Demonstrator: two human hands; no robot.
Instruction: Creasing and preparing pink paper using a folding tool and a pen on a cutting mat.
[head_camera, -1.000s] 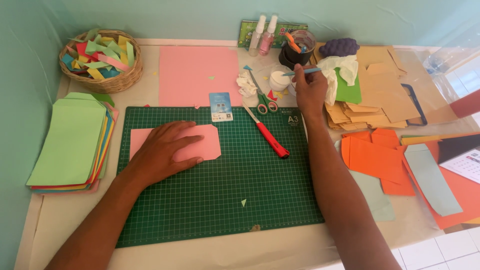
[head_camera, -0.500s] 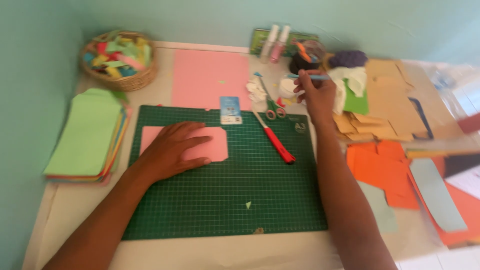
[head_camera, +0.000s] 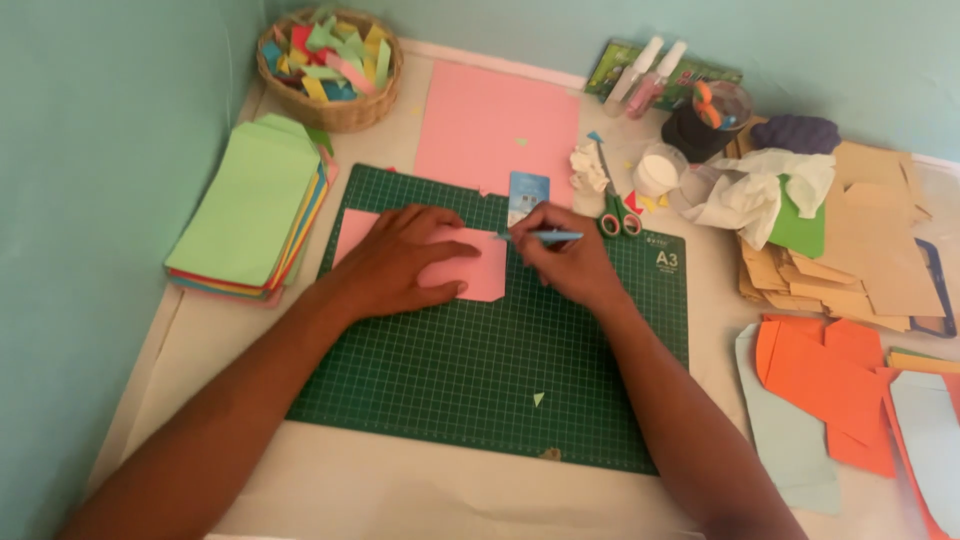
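We see soft, even, fairly dim indoor light with a teal-green cast off the wall (head_camera: 120, 200). Brightest patch sits at the far right, on the crumpled white tissue (head_camera: 760, 190) and tan paper stack (head_camera: 880, 240). Shadows are faint: 1 soft one under the left hand (head_camera: 400, 265) on the pink paper (head_camera: 470, 265). No hard glare. Slight overall softness, mild blur on the right hand (head_camera: 565, 265), edges bend a little.
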